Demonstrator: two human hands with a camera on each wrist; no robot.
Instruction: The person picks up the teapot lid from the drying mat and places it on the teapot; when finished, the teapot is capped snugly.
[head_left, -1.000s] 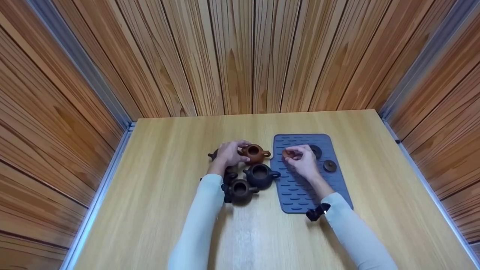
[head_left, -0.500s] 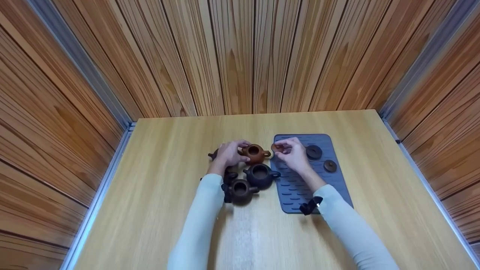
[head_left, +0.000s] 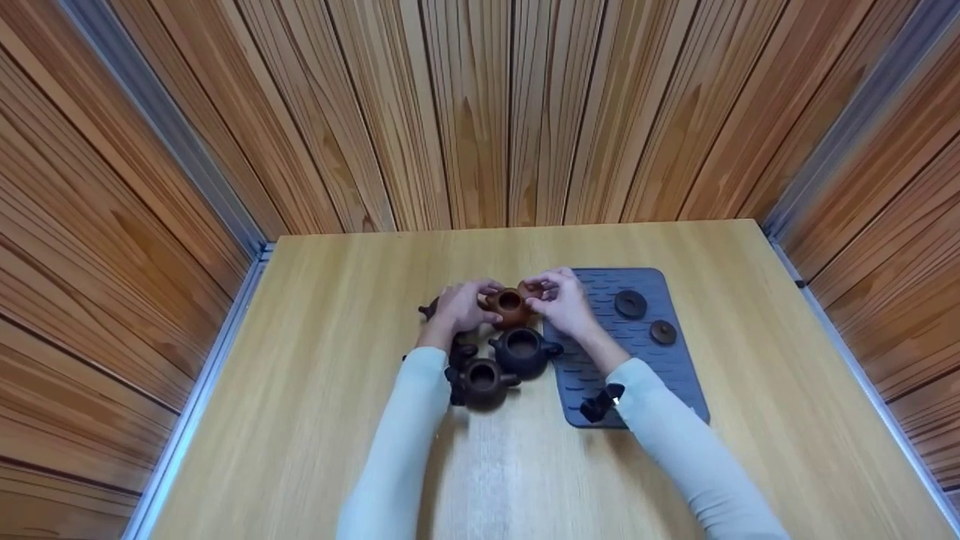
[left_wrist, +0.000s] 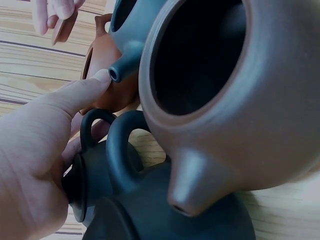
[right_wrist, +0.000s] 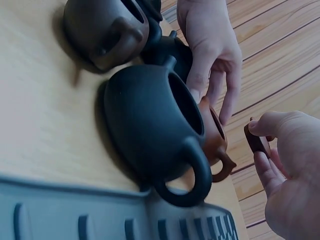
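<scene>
A small reddish-brown teapot (head_left: 512, 321) stands uncovered on the table. My left hand (head_left: 459, 307) grips it at the spout side, with the thumb in front and fingers behind. Beside its mouth, my right hand (head_left: 568, 304) pinches a matching teapot lid (right_wrist: 257, 142) between thumb and fingers. In the right wrist view the lid is tilted and apart from the pot. A black uncovered teapot (head_left: 523, 365) and a dark brown uncovered one (head_left: 482, 395) sit nearer me. Black teapots with lids on (left_wrist: 102, 170) lie under my left wrist, partly hidden in the head view.
A grey ridged mat (head_left: 600, 360) lies to the right under my right forearm. On it rest two dark round lids, a larger one (head_left: 631, 304) and a smaller one (head_left: 663, 332). Wooden panel walls (head_left: 480, 112) stand behind and beside the table (head_left: 300, 420).
My right hand has carried the reddish-brown lid leftward from over the mat to the teapot's mouth. My left hand has stayed in place on the teapot.
</scene>
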